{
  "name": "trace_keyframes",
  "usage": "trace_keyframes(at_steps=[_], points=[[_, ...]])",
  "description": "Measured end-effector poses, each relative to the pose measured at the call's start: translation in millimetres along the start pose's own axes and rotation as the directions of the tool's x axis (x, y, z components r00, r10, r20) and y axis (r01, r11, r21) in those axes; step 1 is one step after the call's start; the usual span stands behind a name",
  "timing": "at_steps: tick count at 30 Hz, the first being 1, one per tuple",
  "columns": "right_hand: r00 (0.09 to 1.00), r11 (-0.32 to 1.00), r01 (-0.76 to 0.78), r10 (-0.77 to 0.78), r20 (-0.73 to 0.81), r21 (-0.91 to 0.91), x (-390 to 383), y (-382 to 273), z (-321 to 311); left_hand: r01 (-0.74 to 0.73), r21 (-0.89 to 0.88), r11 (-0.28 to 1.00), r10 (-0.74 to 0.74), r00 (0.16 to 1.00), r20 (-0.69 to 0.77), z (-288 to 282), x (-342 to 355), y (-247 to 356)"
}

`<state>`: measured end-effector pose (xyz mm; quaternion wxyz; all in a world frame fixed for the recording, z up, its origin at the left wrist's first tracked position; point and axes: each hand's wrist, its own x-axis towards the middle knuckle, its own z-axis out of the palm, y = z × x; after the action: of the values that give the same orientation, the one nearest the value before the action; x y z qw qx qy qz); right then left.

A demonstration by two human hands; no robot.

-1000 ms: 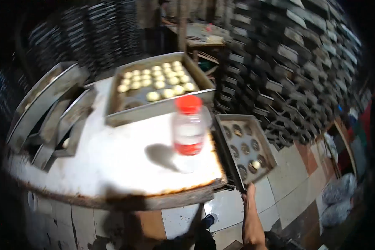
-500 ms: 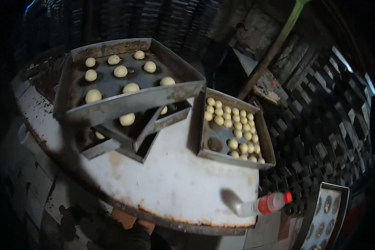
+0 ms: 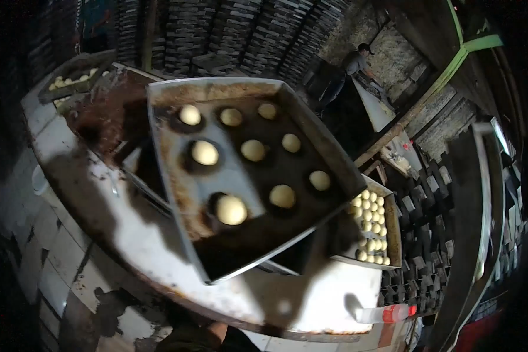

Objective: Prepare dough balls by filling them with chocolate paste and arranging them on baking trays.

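Neither of my hands shows clearly. At the lower edge, beneath the table rim, a small patch of skin (image 3: 218, 331) sits beside dark clothing; I cannot tell whether it belongs to a hand. A metal baking tray (image 3: 158, 132) with several round pale dough balls (image 3: 231, 209) rests tilted on a stack of other trays on the white table (image 3: 141, 232). At the right, a long metal tray (image 3: 481, 217) stands steeply raised, seen almost edge-on. What holds it up is hidden.
Another tray (image 3: 394, 232) on the table's right side holds many smaller dough balls. Near the front right corner lies a bottle (image 3: 387, 314) with a red cap. At the far left is a further tray (image 3: 67, 89). A person (image 3: 358, 61) works at the back.
My view has shifted, so the table and stacked trays look nearer and turned. The tray at the right has come up from the lower corner and now tilts nearly edge-on.
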<state>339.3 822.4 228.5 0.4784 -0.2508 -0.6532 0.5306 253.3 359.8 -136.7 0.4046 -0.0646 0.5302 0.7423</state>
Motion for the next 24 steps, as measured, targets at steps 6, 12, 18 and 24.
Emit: trace_keyframes(at_steps=[6, 12, 18, 24], points=[[0.997, 0.997, -0.060, 0.062, -0.041, 0.058, -74.2, -52.6, 135.9, 0.027, 0.020, 0.999, -0.026, 0.998, -0.062, -101.3, -106.4, 54.6], [0.896, 0.905, -0.358, 0.263, 0.359, 0.231, -66.7, -19.8, 235.2, 0.057, 0.079, 0.995, -0.051, 0.996, -0.073, -181.4, -178.6, 103.9], [0.858, 0.861, -0.507, 0.500, 0.119, 0.040, -88.1, -14.1, 305.5, 0.059, 0.175, 0.983, -0.057, 0.998, -0.016, -223.4, -188.6, 147.2], [0.978, 0.853, 0.112, -0.002, 0.211, -0.509, -60.5, -29.0, 309.3, 0.123, 0.330, 0.936, -0.147, 0.988, 0.049, -211.6, -186.6, 177.5]])
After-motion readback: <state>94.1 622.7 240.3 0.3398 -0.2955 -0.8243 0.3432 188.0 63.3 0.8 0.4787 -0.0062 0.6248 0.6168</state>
